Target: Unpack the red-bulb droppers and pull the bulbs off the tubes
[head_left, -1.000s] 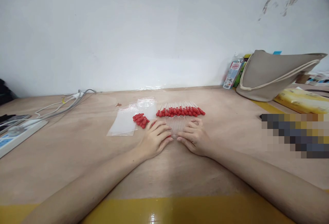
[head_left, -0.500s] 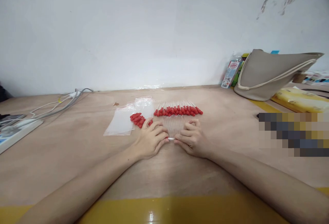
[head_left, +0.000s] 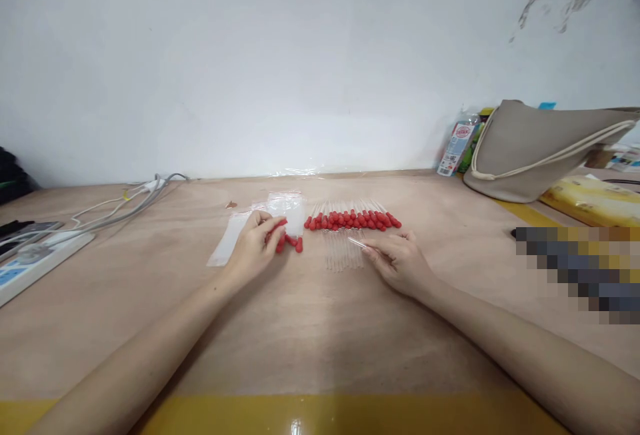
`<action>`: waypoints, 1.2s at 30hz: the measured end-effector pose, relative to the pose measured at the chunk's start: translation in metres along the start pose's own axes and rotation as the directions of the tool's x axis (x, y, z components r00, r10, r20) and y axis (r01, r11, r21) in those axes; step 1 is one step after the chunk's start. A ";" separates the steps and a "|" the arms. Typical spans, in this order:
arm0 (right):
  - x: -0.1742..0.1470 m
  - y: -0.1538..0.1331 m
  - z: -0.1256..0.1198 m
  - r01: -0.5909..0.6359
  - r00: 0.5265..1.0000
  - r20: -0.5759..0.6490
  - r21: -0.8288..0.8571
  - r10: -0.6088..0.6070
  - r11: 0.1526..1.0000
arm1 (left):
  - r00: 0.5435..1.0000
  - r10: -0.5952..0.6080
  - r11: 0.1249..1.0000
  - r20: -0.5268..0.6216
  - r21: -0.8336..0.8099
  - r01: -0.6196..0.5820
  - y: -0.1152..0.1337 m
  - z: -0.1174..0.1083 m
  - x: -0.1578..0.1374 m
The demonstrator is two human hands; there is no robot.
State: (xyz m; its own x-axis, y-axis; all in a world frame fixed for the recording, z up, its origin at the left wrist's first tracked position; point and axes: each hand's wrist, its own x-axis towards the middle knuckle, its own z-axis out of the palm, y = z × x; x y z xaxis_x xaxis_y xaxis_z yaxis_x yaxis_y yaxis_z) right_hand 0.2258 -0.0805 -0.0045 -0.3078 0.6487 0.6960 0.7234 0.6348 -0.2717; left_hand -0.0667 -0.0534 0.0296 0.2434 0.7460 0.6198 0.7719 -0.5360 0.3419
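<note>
My right hand (head_left: 400, 262) pinches a thin clear glass dropper tube (head_left: 357, 242) between thumb and fingertips, its free end pointing left. Several more clear tubes (head_left: 340, 252) lie side by side on the tabletop just left of that hand. My left hand (head_left: 257, 248) is closed at the small pile of red rubber dropper bulbs (head_left: 299, 244), with a red bulb (head_left: 281, 222) at its fingertips; the hand hides part of the pile. Behind the loose tubes is a row of droppers with red bulbs (head_left: 350, 220), their clear stems pointing toward the wall.
Clear plastic zip bags (head_left: 225, 242) lie beneath and left of my left hand. A white power strip (head_left: 60, 265) with cables is at far left. At right are a grey bag (head_left: 520, 148), a bottle (head_left: 455, 145), a yellow pack (head_left: 590, 202) and a blurred-out patch.
My hands have moved apart. The left went left onto the red bulbs; the right lifted slightly right with a glass tube. The tube that lay between both hands is now in the right hand.
</note>
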 end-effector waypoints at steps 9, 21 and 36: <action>0.035 -0.023 0.023 0.014 1.000 0.023 -0.002 -0.014 1.000 | 0.979 -0.191 0.981 0.074 -0.009 0.193 -0.015 -0.003 0.010; 0.051 -0.047 0.063 0.201 0.970 0.196 -0.299 -0.146 0.933 | 0.996 -0.088 0.991 0.026 0.101 0.085 -0.021 0.006 0.003; 0.046 -0.057 0.054 0.093 0.959 0.280 -0.171 -0.042 0.981 | 0.982 0.126 0.920 0.141 0.353 -0.169 0.008 0.030 0.032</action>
State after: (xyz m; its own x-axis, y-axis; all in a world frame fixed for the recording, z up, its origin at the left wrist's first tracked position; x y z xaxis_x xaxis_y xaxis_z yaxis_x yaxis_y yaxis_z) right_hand 0.1376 -0.0644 0.0069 -0.4990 0.7128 0.4929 0.7864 0.6114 -0.0881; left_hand -0.0348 -0.0222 0.0305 0.4190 0.7207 0.5522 0.8767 -0.4795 -0.0394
